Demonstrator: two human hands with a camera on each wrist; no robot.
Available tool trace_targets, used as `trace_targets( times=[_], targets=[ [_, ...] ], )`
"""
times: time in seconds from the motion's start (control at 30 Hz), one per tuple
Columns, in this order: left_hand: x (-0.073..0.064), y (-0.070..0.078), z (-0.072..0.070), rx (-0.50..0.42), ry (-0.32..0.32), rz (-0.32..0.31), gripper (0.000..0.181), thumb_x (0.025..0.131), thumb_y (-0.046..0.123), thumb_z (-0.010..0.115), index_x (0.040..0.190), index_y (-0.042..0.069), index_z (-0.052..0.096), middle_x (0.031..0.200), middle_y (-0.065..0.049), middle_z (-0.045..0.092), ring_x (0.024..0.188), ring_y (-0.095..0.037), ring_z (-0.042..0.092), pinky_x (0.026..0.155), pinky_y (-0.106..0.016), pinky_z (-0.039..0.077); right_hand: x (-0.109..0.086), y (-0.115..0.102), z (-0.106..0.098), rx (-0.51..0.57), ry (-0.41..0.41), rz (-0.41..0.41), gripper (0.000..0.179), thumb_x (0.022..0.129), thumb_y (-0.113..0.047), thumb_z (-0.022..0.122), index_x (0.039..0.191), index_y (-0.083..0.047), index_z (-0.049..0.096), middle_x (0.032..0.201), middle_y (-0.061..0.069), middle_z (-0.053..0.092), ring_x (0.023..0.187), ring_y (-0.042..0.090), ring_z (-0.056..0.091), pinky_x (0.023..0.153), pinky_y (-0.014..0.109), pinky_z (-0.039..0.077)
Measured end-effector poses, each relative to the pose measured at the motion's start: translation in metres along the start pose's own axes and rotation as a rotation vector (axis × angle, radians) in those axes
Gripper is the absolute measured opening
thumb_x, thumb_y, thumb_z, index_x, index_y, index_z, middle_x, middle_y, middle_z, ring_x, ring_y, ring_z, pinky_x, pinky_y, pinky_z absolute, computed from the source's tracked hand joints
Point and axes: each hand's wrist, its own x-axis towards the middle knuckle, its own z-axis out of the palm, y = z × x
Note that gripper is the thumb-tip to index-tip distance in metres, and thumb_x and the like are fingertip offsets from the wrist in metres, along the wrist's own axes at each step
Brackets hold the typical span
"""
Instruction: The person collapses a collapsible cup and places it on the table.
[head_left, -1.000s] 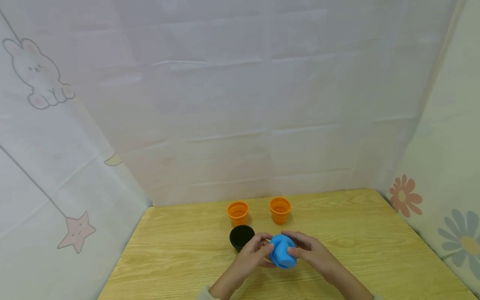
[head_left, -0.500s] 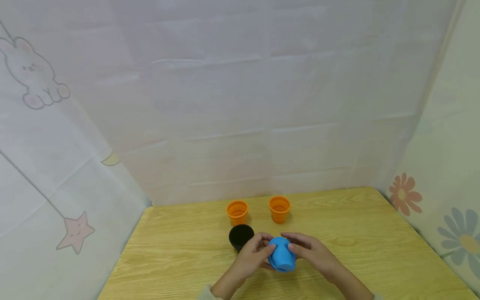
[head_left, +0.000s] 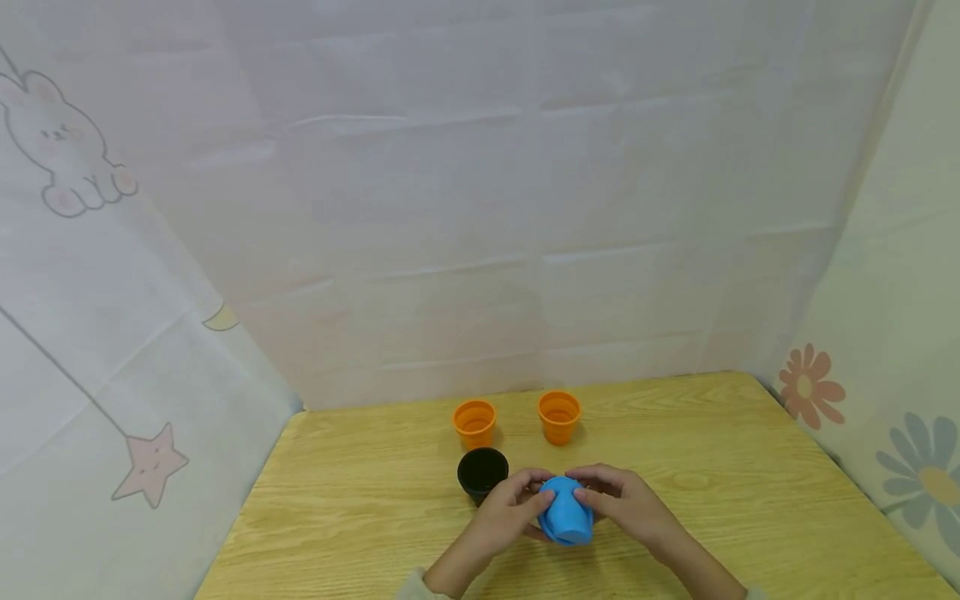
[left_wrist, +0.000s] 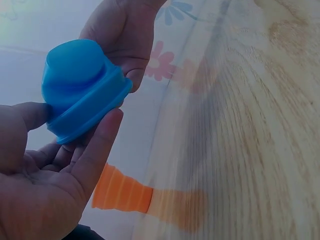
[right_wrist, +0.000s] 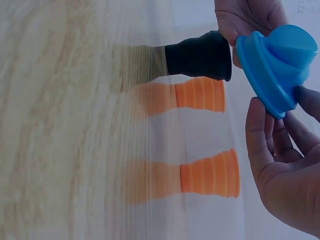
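**Dented blue cup [head_left: 567, 515] pinched from both sides, right of black cup [head_left: 482, 473]**

Fingers: left hand [head_left: 507, 508] clamped on the blue cup, thumb on the wall, other fingers at the rim. Right hand [head_left: 628, 505] same grip, opposite side. Blue cup is off the table, to the right of the black cup and nearer the person, tilted, base up and toward the person. Wall partly folded in.

Handling: looks light, soft and bendy, silicone-like; probably not fragile, likely not very slippery. Rim lip seems the firmest hold; thumbs on the wall would dent it easily, so pressure there should be even.

Outward: black cup upright just beside the left hand; touching or not, can't tell. Left orange cup [head_left: 475, 423] right behind the black cup, right orange cup [head_left: 559, 418] behind it and to the right, both upright.

Room: table [head_left: 337, 492] stretches widely left and right of the black cup. Tightest on the left hand's side, by the black cup. Back edge lies beyond the black cup, just behind both orange cups, against a white sheet [head_left: 450, 275].
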Motion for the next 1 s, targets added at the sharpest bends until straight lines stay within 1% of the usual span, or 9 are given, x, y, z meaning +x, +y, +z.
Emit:
trace_targets(
  times=[0.1, 0.17, 0.3, 0.37, 0.53, 0.73, 0.83, 1.0],
  targets=[
    [0.0002, 0.0008, -0.0007, 0.053, 0.000, 0.015, 0.037, 0.105, 0.025, 0.058, 0.133, 0.000, 0.057, 0.110, -0.009, 0.062, 0.095, -0.019, 0.066, 0.075, -0.049, 0.062, 0.0007, 0.0005, 0.0005, -0.031, 0.012, -0.014, 0.039, 0.099, -0.031, 0.067, 0.131, -0.009, 0.066, 0.127, 0.014, 0.065, 0.105, 0.028, 0.060, 0.079, 0.032, 0.059],
    [0.0008, 0.0010, -0.0012, 0.094, 0.007, 0.026, 0.034, 0.104, 0.023, 0.059, 0.131, 0.002, 0.059, 0.108, -0.008, 0.063, 0.091, -0.017, 0.066, 0.073, -0.045, 0.063, 0.0009, 0.0003, 0.0010, -0.059, 0.021, -0.028, 0.036, 0.099, -0.031, 0.067, 0.128, -0.009, 0.067, 0.124, 0.013, 0.065, 0.103, 0.027, 0.060, 0.077, 0.031, 0.059],
    [0.0030, -0.0006, -0.0023, 0.161, 0.021, 0.048, 0.030, 0.103, 0.020, 0.061, 0.128, 0.004, 0.063, 0.104, -0.005, 0.065, 0.081, -0.013, 0.065, 0.068, -0.037, 0.063, 0.0007, -0.0010, 0.0019, -0.107, 0.037, -0.045, 0.032, 0.098, -0.030, 0.069, 0.123, -0.011, 0.070, 0.116, 0.011, 0.066, 0.097, 0.025, 0.061, 0.072, 0.032, 0.060],
    [0.0040, -0.0018, -0.0026, 0.183, 0.024, 0.058, 0.028, 0.103, 0.019, 0.062, 0.126, 0.004, 0.064, 0.103, -0.004, 0.066, 0.078, -0.011, 0.065, 0.066, -0.035, 0.062, 0.0007, -0.0016, 0.0023, -0.128, 0.046, -0.054, 0.031, 0.097, -0.030, 0.070, 0.121, -0.011, 0.071, 0.113, 0.010, 0.067, 0.093, 0.023, 0.061, 0.070, 0.032, 0.060],
    [0.0058, -0.0027, -0.0027, 0.222, 0.039, 0.083, 0.026, 0.102, 0.018, 0.064, 0.123, 0.004, 0.066, 0.100, -0.003, 0.066, 0.076, -0.009, 0.063, 0.063, -0.033, 0.062, 0.0017, -0.0025, 0.0031, -0.150, 0.066, -0.071, 0.028, 0.096, -0.030, 0.071, 0.118, -0.013, 0.072, 0.113, 0.009, 0.068, 0.093, 0.023, 0.060, 0.068, 0.033, 0.060],
    [0.0052, 0.0005, -0.0019, 0.261, 0.071, 0.104, 0.023, 0.100, 0.017, 0.066, 0.119, 0.005, 0.068, 0.098, -0.001, 0.066, 0.075, -0.008, 0.060, 0.061, -0.030, 0.060, 0.0015, -0.0036, 0.0041, -0.164, 0.081, -0.097, 0.025, 0.096, -0.029, 0.072, 0.116, -0.014, 0.073, 0.111, 0.008, 0.068, 0.092, 0.021, 0.059, 0.067, 0.032, 0.060],
    [0.0046, 0.0018, -0.0016, 0.275, 0.088, 0.108, 0.021, 0.099, 0.016, 0.067, 0.117, 0.007, 0.069, 0.097, 0.000, 0.066, 0.074, -0.008, 0.059, 0.060, -0.031, 0.060, 0.0008, -0.0043, 0.0050, -0.182, 0.091, -0.115, 0.024, 0.095, -0.029, 0.072, 0.115, -0.016, 0.073, 0.110, 0.007, 0.068, 0.092, 0.020, 0.060, 0.069, 0.030, 0.059],
    [0.0051, 0.0020, -0.0014, 0.266, 0.101, 0.107, 0.020, 0.098, 0.014, 0.068, 0.116, 0.007, 0.070, 0.095, -0.001, 0.066, 0.071, -0.009, 0.059, 0.059, -0.037, 0.061, 0.0003, -0.0046, 0.0063, -0.215, 0.112, -0.144, 0.021, 0.095, -0.029, 0.072, 0.113, -0.018, 0.074, 0.107, 0.004, 0.069, 0.091, 0.017, 0.061, 0.069, 0.029, 0.059]
  ],
)
